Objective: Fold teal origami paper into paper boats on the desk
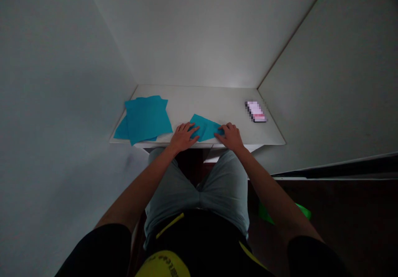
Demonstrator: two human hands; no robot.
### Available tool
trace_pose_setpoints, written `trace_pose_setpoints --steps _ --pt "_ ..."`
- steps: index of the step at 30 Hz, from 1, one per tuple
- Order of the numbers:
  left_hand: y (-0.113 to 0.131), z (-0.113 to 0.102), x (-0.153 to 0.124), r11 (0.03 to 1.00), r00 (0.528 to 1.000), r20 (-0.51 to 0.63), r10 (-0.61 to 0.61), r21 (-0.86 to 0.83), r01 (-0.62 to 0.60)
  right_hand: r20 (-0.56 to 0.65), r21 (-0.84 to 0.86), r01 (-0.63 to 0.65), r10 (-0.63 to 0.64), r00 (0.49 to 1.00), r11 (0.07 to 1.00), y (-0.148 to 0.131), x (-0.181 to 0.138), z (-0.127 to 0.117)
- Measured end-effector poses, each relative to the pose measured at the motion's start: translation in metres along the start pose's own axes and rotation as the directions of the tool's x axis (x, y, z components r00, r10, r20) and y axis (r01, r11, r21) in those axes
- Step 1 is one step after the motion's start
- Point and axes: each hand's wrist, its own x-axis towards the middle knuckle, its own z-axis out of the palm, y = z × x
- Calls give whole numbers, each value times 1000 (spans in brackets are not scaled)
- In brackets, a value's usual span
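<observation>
A folded piece of blue paper (205,129) lies flat near the front edge of the white table, with slanted edges and a faint crease. On its left end rests my left hand (183,137), its thumb and fingers spread apart over the paper. My right hand (230,137) touches the right end, thumb and forefinger apart on the sheet and the other fingers slightly curled. Left of my hands is a loose stack of blue paper sheets (148,119), turned at different angles. Its front corner sticks out past the table edge.
The white table (189,98) stands in a nook with walls on three sides. A phone (256,112), blurred out, lies at the right of the tabletop. My legs are under the front edge. Something green (303,211) is on the dark floor at the right.
</observation>
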Motion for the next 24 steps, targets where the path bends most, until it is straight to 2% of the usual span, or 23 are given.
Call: trace_pose_setpoints --steps 5,10,13,19,24 --pt "8 -1 -4 999 999 -27 -23 40 24 -84 -12 -20 19 996 1000 -16 15 8" --pt "17 5 -5 995 993 -74 -90 38 93 48 18 193 -194 980 981 -49 -3 17" --pt "20 7 -5 991 987 -91 -130 15 132 80 45 228 -231 970 973 -56 -13 26" --pt "25 5 -13 993 992 -63 -113 18 114 139 31 133 -136 981 991 -33 3 33" --pt "15 0 -29 999 999 -17 -43 -20 43 184 51 129 -137 973 990 -14 18 33"
